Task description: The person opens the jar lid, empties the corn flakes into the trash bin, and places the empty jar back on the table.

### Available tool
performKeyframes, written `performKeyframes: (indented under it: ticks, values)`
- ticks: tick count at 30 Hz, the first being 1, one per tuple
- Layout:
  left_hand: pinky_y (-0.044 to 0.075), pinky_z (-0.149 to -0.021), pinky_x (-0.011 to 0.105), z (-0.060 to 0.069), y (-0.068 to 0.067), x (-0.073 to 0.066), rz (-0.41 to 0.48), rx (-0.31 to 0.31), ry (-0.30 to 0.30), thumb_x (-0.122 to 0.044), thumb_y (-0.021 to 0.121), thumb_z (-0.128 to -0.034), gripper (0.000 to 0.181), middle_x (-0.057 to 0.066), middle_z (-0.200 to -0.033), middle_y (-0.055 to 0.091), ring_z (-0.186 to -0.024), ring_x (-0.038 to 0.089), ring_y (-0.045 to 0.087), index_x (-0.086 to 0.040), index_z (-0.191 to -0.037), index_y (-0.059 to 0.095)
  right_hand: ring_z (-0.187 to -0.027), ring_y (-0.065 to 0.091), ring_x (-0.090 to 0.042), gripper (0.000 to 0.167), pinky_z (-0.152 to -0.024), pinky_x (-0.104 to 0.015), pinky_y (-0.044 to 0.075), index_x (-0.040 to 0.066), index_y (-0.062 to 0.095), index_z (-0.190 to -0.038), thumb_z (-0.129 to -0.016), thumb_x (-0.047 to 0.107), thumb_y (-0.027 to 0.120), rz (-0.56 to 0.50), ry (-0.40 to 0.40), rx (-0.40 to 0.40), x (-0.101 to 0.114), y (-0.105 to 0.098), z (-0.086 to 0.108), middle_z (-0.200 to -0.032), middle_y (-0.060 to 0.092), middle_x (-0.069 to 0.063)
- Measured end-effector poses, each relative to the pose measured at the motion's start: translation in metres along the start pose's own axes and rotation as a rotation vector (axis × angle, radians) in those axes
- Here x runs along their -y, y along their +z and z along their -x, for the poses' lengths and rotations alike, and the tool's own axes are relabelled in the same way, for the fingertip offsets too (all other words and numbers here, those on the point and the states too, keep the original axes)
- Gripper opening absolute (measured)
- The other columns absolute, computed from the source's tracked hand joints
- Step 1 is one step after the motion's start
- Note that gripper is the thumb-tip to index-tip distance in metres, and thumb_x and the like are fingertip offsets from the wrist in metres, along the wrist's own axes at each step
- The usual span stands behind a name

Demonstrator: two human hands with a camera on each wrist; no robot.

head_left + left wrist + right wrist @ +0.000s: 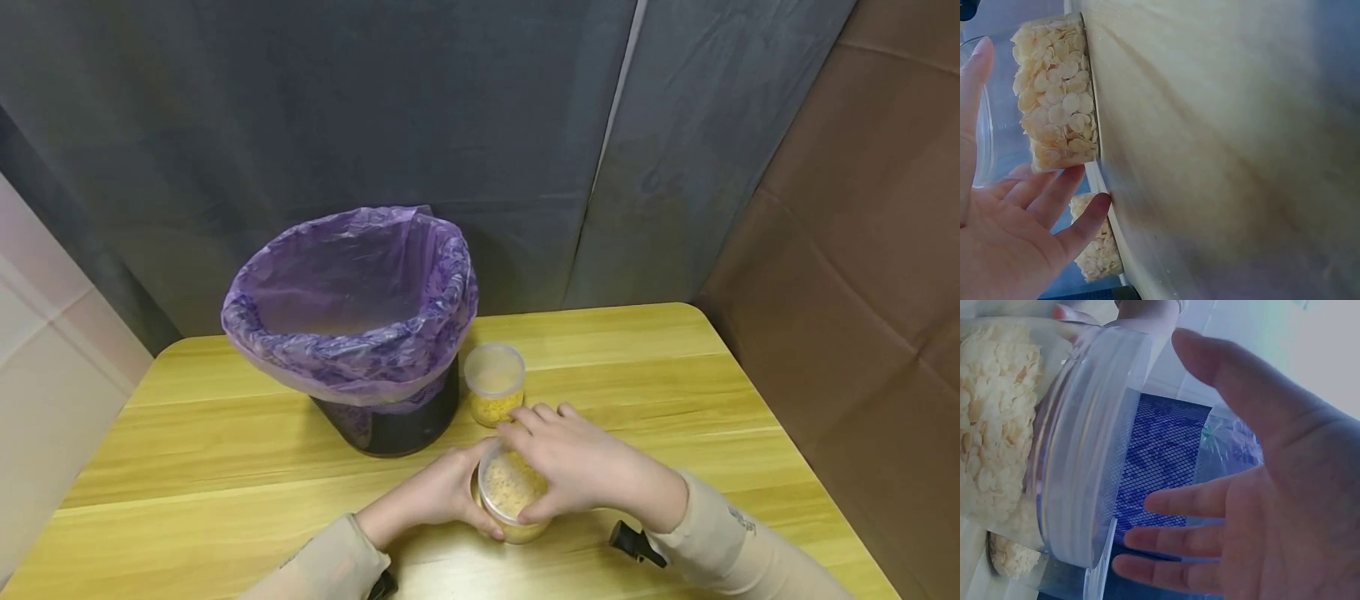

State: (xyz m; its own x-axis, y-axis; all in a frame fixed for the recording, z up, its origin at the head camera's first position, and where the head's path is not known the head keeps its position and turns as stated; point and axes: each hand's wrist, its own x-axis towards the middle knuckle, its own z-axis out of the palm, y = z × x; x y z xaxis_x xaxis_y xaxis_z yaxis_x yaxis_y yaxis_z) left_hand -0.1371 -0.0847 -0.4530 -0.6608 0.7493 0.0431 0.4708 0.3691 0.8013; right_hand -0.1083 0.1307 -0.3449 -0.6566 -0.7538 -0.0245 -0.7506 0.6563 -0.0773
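Two tubs; two hands; one bin; one bag; one table

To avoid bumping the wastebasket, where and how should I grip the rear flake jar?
Probably grip the rear flake jar around its round wall below the rim, from the right: it stands upright, the purple-lined wastebasket close on its left.

On my head feed I see a dark mesh bin standing on the wood-grain desk, a purple bag draped over its rim. Dark grey cloth hangs behind, brown cloth right, a pale panel left.
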Motion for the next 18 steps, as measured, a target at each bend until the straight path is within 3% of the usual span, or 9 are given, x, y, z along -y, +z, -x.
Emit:
performKeyframes:
  ticks: [7,12,18]
  values:
    - [0.039,-0.102,0.033,0.0,-0.001,-0.002,-0.027,-0.013,-0.017,-0.044,0.09,-0.0539,0.111,0.002,-0.134,0.054,-0.119,0.013,0.051,-0.009,-0.145,0.037,-0.114,0.051,-0.029,0.105,-0.09,-0.047,0.046,0.002,0.045,-0.139,-0.063,0.07,0.073,-0.023,0.057,0.048,0.004,0.002,-0.002,-0.133,0.05,-0.015]
    - [0.037,-0.103,0.041,0.0,-0.001,-0.002,-0.061,-0.017,-0.023,-0.048,0.089,-0.0536,0.108,-0.002,-0.131,0.056,-0.115,0.01,0.052,-0.011,-0.143,0.04,-0.111,0.05,-0.026,0.115,-0.088,-0.045,0.047,0.003,0.043,-0.14,-0.058,0.08,0.064,-0.009,0.056,0.069,0.006,0.008,-0.003,-0.129,0.05,-0.012]
    - [0.037,-0.102,0.041,0.001,-0.001,-0.003,-0.066,-0.019,-0.024,-0.046,0.09,-0.0541,0.107,-0.005,-0.127,0.058,-0.111,0.008,0.053,-0.012,-0.143,0.04,-0.103,0.051,-0.023,0.109,-0.079,-0.04,0.049,0.002,0.046,-0.137,-0.06,0.075,0.07,0.014,0.049,0.034,0.007,0.013,-0.003,-0.12,0.052,-0.01]
